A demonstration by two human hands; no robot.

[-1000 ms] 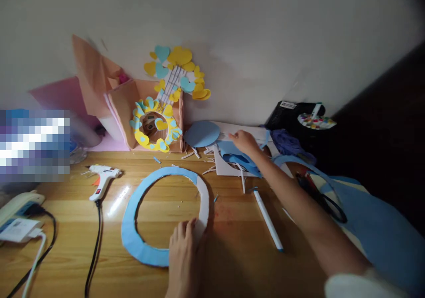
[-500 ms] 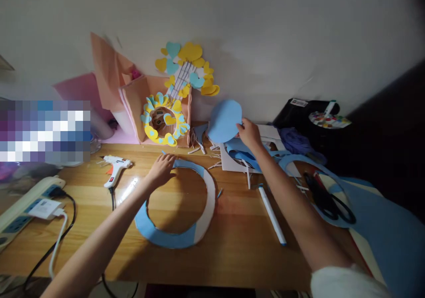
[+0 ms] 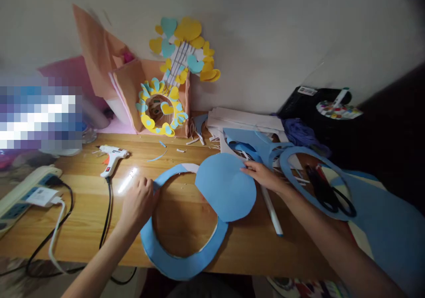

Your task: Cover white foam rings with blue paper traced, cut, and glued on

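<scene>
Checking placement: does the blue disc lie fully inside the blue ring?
No, the blue disc, held by the right hand, overlaps the blue ring at its upper right band and reaches beyond it.

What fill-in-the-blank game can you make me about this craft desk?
The right hand holds the edge of a round paper disc coloured ___.
The left hand touches a cardboard ring, which lies on a desk made of ___.
The white hot glue gun lies on the desk to the ___ of that ring.
Missing words: blue; wood; left.
</scene>
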